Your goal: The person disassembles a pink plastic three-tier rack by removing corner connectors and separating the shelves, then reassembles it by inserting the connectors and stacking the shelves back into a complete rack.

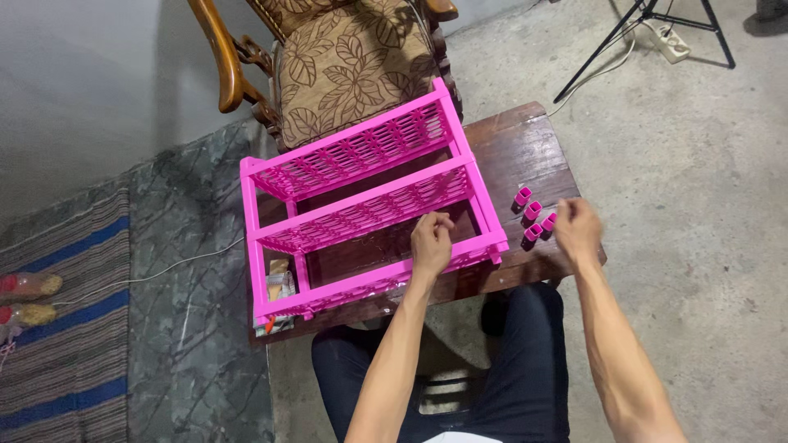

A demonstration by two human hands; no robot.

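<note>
1. The concrete floor [698,205] takes up the right side of the view; a striped rug [66,328] and a dark marbled mat [197,246] cover the left side.
2. A wooden armchair [230,66] with a brown leaf-pattern cushion [353,66] stands behind the dark wooden surface [525,148], close against its far edge.
3. The surface, a low table, sits right in front of the seated person's knees.
4. A pink plastic shelf rack [369,189] lies on its side across the surface. It fills most of the top and reaches beyond the left end. Its slotted trays stand on edge and its posts run level.
5. The left hand [431,242] rests on the rack's near rail towards the right end. Its grip is closed, with fingers curled together at the rail; whether they pinch a small part there cannot be told.
6. The right hand [577,230] is over the right end of the surface, just beside the caps. Its grip is loosely curled; whether it holds one is hidden.
7. A small printed packet [279,283] lies inside the rack's frame near the left end.
8. Four pink plastic caps [533,215] sit in a loose cluster on the bare wood, between the rack's right end and the right hand.
</note>
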